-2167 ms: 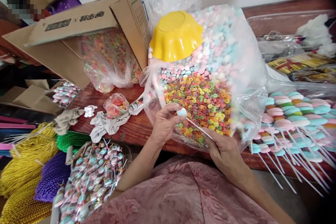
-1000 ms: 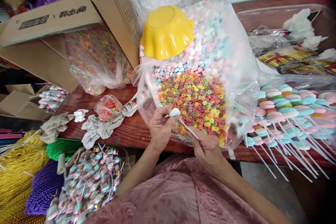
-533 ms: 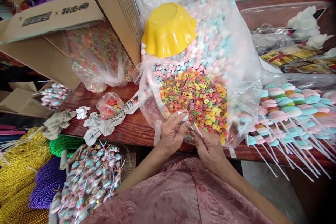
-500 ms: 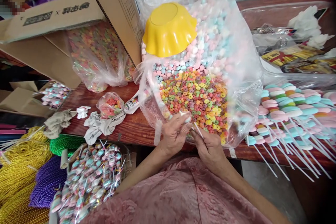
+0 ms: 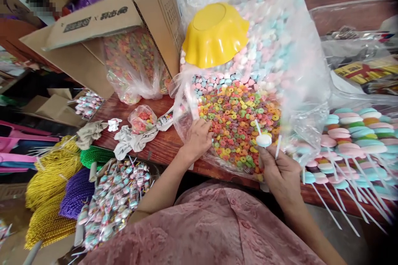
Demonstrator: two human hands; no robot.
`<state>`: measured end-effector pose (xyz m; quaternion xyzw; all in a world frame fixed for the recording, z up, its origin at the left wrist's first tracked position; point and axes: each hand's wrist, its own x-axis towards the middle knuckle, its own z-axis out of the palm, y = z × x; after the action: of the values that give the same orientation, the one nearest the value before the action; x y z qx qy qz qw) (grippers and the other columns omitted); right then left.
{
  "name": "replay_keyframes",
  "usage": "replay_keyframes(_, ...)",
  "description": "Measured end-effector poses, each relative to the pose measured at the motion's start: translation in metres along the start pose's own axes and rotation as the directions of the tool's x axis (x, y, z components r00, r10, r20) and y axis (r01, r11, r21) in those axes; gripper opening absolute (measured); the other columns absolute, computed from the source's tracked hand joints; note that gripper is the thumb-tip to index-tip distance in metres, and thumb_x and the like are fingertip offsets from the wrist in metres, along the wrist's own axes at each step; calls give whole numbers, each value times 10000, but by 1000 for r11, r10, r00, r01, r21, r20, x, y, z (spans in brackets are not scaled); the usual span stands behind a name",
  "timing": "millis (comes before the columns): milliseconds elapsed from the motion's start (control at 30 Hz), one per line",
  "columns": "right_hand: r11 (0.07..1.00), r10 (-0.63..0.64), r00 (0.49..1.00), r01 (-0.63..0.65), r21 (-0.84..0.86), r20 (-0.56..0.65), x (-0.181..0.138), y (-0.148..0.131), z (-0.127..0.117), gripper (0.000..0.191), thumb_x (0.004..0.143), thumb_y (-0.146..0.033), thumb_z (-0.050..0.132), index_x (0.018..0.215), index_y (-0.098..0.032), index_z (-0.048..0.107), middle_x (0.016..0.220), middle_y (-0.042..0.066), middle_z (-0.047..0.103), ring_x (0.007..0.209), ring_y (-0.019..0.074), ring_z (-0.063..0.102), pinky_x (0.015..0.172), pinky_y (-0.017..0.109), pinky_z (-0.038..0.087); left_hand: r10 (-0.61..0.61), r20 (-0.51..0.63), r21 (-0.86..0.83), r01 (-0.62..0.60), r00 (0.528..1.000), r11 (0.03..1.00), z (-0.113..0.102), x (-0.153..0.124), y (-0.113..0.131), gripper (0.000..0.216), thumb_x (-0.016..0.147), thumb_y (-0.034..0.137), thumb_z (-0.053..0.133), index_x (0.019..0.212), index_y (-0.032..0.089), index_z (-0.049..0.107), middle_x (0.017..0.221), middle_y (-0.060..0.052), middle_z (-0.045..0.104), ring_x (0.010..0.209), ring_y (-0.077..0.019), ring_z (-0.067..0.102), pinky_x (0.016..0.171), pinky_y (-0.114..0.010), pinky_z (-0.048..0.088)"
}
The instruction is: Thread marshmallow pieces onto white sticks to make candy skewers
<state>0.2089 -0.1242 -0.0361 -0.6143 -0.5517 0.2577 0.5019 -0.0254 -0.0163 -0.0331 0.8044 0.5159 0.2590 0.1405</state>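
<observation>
At the far left, gold cords, purple cords and green cords lie in bundles beside a heap of wrapped candy sticks. Behind, on the red-brown table, an open cardboard box holds a bag of gummies, and a small bag of gummies rests on a grey cloth.

The left hand has just come away from the right and now sits at the left edge of the gummy rings, fingers curled and close together; whether they pinch a ring I cannot tell. Beyond the rings, an upturned yellow bowl rests on loose marshmallows.

The right hand alone now carries the stick, thumb and fingers pinched below a white and pale blue marshmallow. The tip pokes out past that marshmallow — a moment ago both hands were working there — so this piece looks fully threaded, leaving the left hand free. Another white stick juts up between the right fingers. Farthest right, filled candy sticks lie stacked, their bare ends over the table edge.
</observation>
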Motion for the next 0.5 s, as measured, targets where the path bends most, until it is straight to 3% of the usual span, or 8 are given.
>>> replay_keyframes(100,997,-64,995,66,-26,77,-3,-2,7,352,987,-368,556,680,-195,538,567,-49,395,501,95,354,483,241,297,30,55,11,-31,998,999,0,3,-4,177,755,75,630,870,186,704,913,-81,650,905,-241,582,859,-378,475)
replay_keyframes(233,990,-123,979,133,-48,165,-5,-6,15,342,1003,-342,518,690,-205,515,557,-53,393,478,98,363,483,244,298,-25,20,-75,26,999,997,3,9,-9,87,811,151,633,798,183,712,817,-46,631,796,-188,576,795,-333,471)
replay_keyframes(367,969,-204,950,230,-88,235,-5,-12,20,290,1017,-284,473,753,-199,559,567,-48,434,468,104,386,484,245,293,-93,-48,-289,76,994,954,1,14,-6,117,821,185,635,754,184,730,762,-30,644,734,-151,583,742,-298,477)
replay_keyframes(433,956,-226,938,265,-124,265,-5,-14,22,273,1018,-255,457,781,-191,577,584,-43,459,484,106,406,498,243,303,-190,-56,-524,133,980,841,-3,13,3,97,811,244,675,791,180,746,741,-24,669,701,-141,609,690,-277,496)
replay_keyframes(500,947,-235,931,285,-152,280,-5,-15,24,261,1015,-234,451,796,-186,584,590,-44,465,492,105,407,507,241,308,-300,40,-752,226,953,619,-8,9,17,162,788,318,731,850,170,756,702,-17,691,624,-132,629,608,-255,508)
